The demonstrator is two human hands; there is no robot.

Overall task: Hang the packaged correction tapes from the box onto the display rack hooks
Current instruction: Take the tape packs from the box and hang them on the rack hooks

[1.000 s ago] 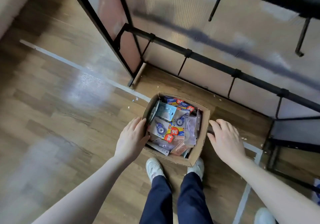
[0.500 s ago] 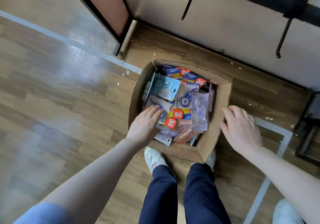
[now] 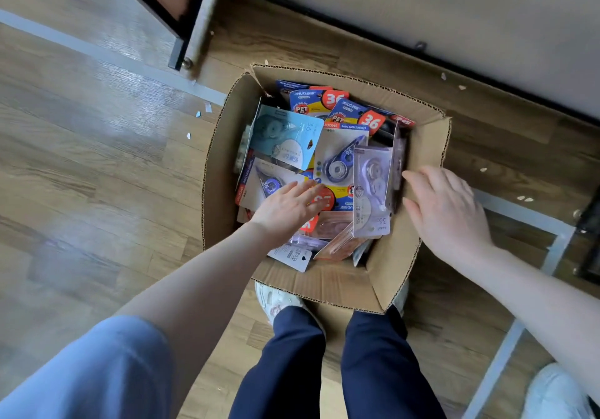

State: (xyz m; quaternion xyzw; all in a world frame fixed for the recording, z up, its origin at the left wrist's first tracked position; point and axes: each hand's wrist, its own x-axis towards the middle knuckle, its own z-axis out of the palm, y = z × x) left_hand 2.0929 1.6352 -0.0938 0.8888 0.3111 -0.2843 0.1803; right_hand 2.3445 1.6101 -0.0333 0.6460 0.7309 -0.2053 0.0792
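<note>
The left hand, which a second ago was on the left rim of the cardboard box, is now inside it, its straight fingers lying on the correction tape packs; the right hand is moved from beside the box onto its right wall; the rack bars are gone from view.

— Which colours are in the brown cardboard box?
— I see packs of blue and yellow with red circles, one light blue pack, one pale lilac pack.
— And the floor?
— Wood pattern.
</note>
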